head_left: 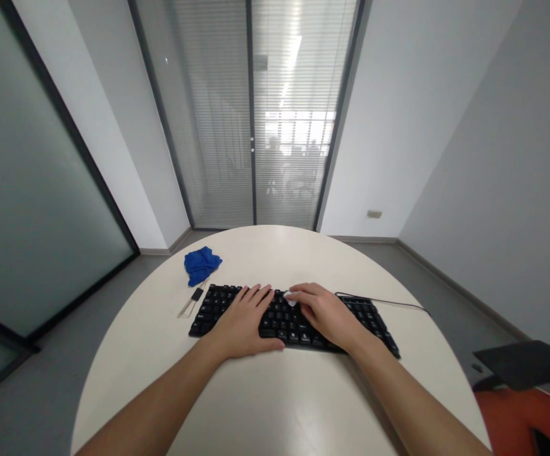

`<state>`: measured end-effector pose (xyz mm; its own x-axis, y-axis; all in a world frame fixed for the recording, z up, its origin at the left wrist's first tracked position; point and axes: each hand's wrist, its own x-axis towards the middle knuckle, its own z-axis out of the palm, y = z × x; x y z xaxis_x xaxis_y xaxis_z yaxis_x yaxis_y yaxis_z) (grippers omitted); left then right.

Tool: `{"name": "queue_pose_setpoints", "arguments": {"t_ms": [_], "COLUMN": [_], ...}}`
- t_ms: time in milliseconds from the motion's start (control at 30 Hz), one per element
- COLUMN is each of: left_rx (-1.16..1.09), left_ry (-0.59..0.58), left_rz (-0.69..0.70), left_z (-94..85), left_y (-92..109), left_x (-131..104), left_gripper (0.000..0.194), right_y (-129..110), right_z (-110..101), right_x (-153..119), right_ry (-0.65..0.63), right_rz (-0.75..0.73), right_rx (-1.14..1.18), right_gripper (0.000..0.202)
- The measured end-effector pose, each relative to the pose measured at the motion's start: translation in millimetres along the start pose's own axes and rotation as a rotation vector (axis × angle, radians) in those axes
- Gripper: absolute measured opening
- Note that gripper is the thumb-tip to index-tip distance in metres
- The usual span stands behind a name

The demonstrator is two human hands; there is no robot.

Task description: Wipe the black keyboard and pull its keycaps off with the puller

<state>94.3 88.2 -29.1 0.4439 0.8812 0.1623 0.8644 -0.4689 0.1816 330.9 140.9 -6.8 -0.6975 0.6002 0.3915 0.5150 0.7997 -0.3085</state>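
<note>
Crosswise, black keyboard [281, 324] runs left to right, left hand [243, 324] spread flat on it, right hand [330, 313] pinching small white wad [290, 300] near keyboard's far edge.

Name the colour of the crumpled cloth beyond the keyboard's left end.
The cloth is solid blue, seen in the head view.

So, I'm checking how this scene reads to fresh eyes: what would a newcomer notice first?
Probably the black keyboard across the pale round table, with the left hand spread on it and the right hand pinching something small and white. Then the crumpled blue cloth beyond its left end.
</note>
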Motion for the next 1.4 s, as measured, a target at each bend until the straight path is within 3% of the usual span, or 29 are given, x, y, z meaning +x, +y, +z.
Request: {"name": "queue_pose_setpoints", "arguments": {"t_ms": [100,233,867,1133,1300,1400], "left_rx": [0.005,0.015,0.016,0.021,0.018,0.017], "left_ry": [-0.001,-0.017,-0.001,-0.007,-0.008,0.000], "left_rz": [-0.001,-0.011,0.006,-0.001,0.002,0.004], "left_z": [0.7,-0.1,2.1,1.0,0.4,0.8], "left_y": [0,1,-3,-3,-3,-2], "left_x": [0,1,-1,-1,-1,-1], "left_gripper": [0.110,0.110,0.110,0.110,0.110,0.110], "right_y": [3,2,-5,-11,-11,-14], "right_z": [5,3,-16,-20,-15,-15], "right_x": [2,4,0,-1,1,2], "right_ry": [0.023,-0.058,-0.154,-0.222,-0.168,-0.202], "right_rz": [-0.022,-0.092,-0.006,-0.056,-0.074,-0.120], "right_rx": [0.015,0.041,0.081,0.131,0.170,0.178], "right_gripper": [0.047,0.047,0.040,0.041,0.040,0.037]}}
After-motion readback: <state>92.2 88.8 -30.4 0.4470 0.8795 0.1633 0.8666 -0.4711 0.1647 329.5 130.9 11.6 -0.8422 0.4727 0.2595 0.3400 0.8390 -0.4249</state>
